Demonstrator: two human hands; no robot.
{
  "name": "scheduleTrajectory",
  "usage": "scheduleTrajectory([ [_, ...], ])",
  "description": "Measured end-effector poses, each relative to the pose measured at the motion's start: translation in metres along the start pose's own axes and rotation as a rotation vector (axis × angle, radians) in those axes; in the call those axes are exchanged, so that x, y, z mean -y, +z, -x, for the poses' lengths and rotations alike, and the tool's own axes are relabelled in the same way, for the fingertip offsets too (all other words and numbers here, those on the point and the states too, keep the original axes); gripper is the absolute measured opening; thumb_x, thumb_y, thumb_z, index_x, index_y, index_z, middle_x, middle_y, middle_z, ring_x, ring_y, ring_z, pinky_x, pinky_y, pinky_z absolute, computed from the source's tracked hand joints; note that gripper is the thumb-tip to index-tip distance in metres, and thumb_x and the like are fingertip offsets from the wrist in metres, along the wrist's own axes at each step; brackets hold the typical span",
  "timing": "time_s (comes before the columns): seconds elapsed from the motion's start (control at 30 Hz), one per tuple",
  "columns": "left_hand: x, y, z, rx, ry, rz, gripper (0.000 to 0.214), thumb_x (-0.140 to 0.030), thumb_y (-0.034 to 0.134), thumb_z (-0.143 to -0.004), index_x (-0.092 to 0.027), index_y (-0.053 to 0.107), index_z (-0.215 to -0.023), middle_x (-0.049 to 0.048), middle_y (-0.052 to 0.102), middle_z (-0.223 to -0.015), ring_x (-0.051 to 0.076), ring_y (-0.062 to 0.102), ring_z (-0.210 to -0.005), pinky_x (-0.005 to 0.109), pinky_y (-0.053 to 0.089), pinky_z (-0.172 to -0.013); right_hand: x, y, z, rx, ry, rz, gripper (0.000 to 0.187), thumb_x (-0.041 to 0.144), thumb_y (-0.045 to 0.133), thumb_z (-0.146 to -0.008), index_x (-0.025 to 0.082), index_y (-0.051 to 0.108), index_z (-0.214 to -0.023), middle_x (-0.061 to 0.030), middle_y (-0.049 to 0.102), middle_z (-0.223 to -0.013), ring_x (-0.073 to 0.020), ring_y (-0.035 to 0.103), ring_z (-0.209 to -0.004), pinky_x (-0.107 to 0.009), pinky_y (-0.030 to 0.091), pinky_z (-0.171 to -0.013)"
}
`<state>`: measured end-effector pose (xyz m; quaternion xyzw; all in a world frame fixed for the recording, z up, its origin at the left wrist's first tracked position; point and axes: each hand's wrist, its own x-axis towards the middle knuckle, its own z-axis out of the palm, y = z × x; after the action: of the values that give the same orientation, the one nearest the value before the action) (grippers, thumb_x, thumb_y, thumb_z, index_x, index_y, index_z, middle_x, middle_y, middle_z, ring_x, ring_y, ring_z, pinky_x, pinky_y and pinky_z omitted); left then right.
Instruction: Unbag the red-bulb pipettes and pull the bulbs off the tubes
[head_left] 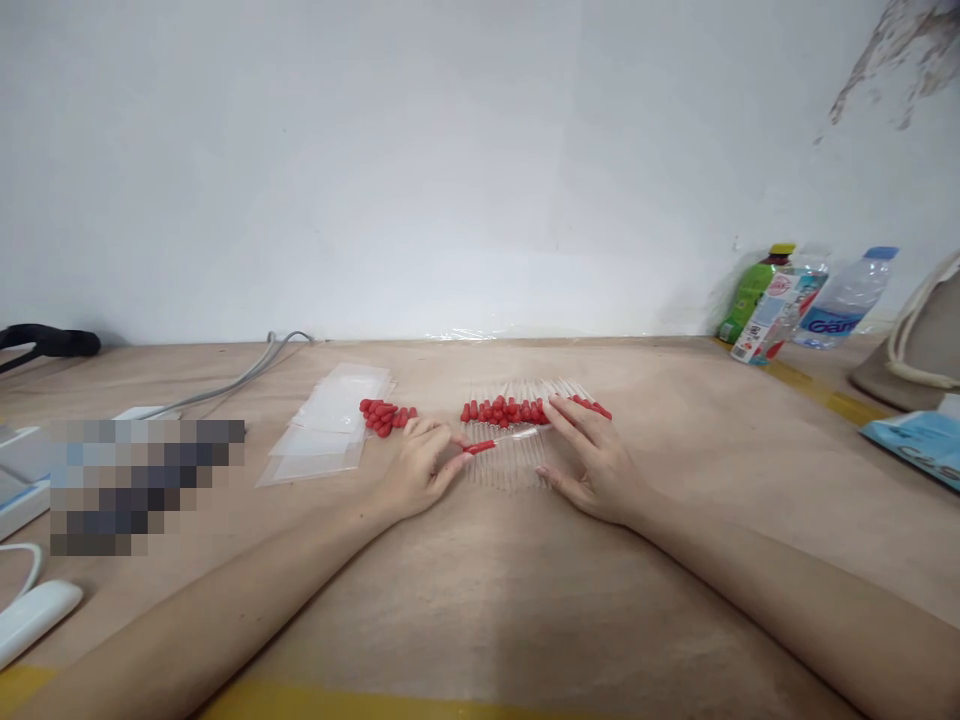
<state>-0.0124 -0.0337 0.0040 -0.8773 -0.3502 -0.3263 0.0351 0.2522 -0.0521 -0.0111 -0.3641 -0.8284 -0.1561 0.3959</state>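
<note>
My left hand pinches the red rubber bulb of a glass dropper, whose clear tube points right toward my other hand. Spread fingers of my right hand rest at the right end of a row of droppers with red bulbs, lying side by side. The thumb is by the clear tubes, apart from the fingers. More glass tubes lie below the row, partly under the held dropper. Loose red bulbs are heaped just beyond my left hand. Clear plastic bags lie left of them.
At the back right stand several drink containers, among them a green bottle and a clear bottle. A blue packet and a beige bag are at the right edge. Grey cable and a white device lie left.
</note>
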Motion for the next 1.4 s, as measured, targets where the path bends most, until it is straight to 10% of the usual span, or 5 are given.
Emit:
scheduleTrajectory([
  [0.5, -0.014, 0.006, -0.003, -0.001, 0.181, -0.003, 0.012, -0.027, 0.053, -0.082, -0.02, 0.057, -0.091, 0.002, 0.066, -0.089, 0.017, 0.053, -0.088, 0.034, 0.033, -0.082, 0.005, 0.005, 0.0, 0.166, -0.111, -0.061, 0.024, 0.032, 0.049, -0.085, 0.025, 0.062, -0.104, -0.0012, 0.065, -0.105, -0.0215, 0.048, -0.115, -0.048, 0.024, -0.102],
  [1.4, -0.03, 0.012, -0.009, 0.068, 0.275, -0.077, 0.019, -0.026, 0.044, -0.087, -0.02, 0.062, -0.084, 0.0013, 0.068, -0.082, 0.018, 0.056, -0.096, 0.041, 0.026, -0.097, 0.014, 0.02, -0.002, 0.102, -0.249, -0.283, 0.022, 0.017, 0.045, -0.085, 0.019, 0.061, -0.1, -0.004, 0.068, -0.095, -0.0176, 0.051, -0.113, -0.041, 0.038, -0.101],
])
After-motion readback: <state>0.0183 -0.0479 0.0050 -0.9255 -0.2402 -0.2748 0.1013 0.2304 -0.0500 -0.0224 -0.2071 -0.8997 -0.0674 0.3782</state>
